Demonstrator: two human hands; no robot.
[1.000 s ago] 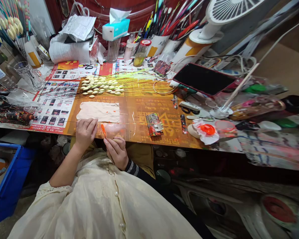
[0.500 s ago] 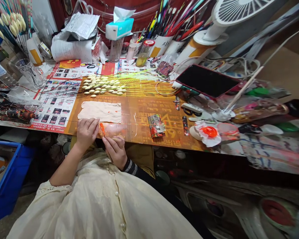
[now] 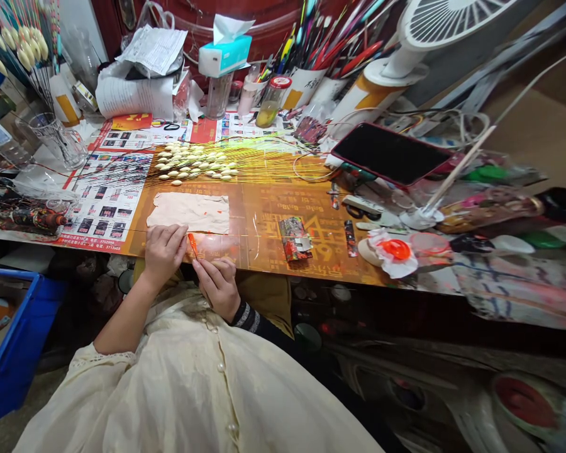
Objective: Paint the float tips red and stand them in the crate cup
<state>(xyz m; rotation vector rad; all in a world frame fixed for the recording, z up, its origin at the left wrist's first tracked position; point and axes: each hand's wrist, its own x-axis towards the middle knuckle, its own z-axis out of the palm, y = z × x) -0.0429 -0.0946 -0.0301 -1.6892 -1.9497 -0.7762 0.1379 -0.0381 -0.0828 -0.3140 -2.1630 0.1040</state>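
A slender brush with a bright orange tip is held at the near edge of the table, its tip pointed up and toward the left hand. Its lower part is gripped by the right hand, whose fingers are closed around it. The left hand's fingers are bent together over a thin straight rod, which is seen on both sides of them; the part beneath is hidden. Just beyond, a crumpled pale pink rectangular cloth is laid flat, marked with small orange specks. Farther back, cream-coloured oval pieces on thin stems are heaped together. To the right, a paint-smeared rectangular block is seen, then a bright orange paint pool surrounded by white crumpled paper. Behind these, a black-screened phone with a red edge is propped at a tilt.
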